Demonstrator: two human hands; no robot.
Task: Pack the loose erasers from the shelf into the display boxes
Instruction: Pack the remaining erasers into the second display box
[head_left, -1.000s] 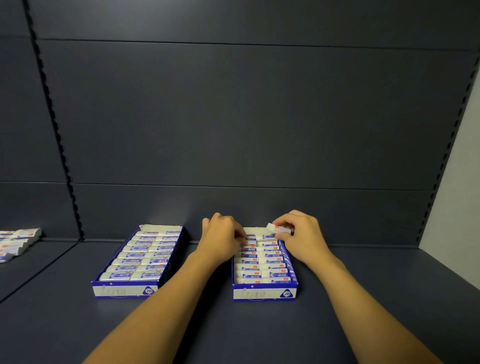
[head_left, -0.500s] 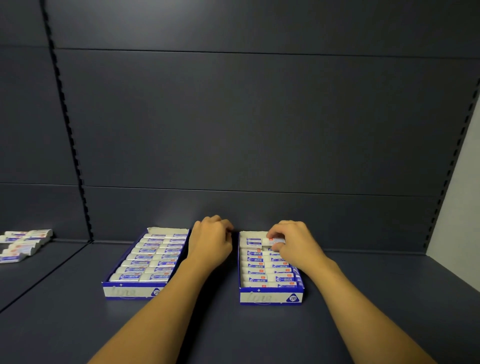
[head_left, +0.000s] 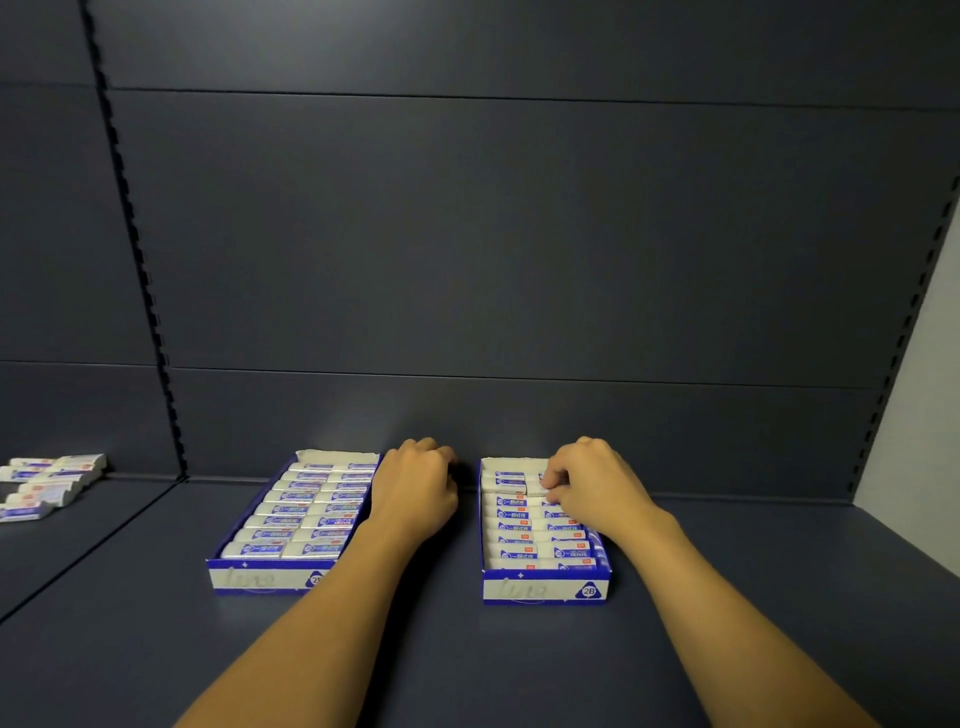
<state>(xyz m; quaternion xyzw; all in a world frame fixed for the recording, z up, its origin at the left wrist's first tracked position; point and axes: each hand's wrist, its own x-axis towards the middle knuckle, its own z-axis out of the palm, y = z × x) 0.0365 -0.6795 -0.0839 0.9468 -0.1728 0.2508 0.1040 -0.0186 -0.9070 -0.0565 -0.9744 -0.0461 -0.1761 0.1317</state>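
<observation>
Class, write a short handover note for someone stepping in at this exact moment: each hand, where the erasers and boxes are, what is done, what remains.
Left hand: curled, holding nothing visible, on the shelf between the boxes.
Right hand: fingertips pressing an eraser into the far rows of the right display box.
Left display box: its visible rows look full.
Right box: nearly full.
Left to do: seat this eraser, then pack the loose erasers lying on the shelf section far left.

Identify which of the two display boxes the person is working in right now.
The right-hand box: the right hand reaches into its back rows, fingers on an eraser. The left-hand box lies untouched beside the left hand.
</observation>
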